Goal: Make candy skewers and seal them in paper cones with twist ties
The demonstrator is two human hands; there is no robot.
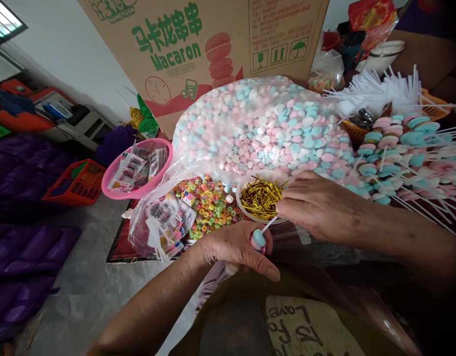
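Observation:
My left hand is curled round a candy skewer, whose blue and pink pieces show between thumb and fingers. A white stick slants up from the candy to the fingertips of my right hand, which are pinched together at its end. That hand lies over the right rim of a round tub of gold twist ties. Beneath my left hand hangs a printed plastic wrapper, partly hidden. Left of the tub are small ring candies and a stack of printed wrappers.
A big clear bag of pastel candies leans against a cardboard carton. Finished candy skewers and white sticks lie at right. At left stand a pink basket of packets and an orange crate.

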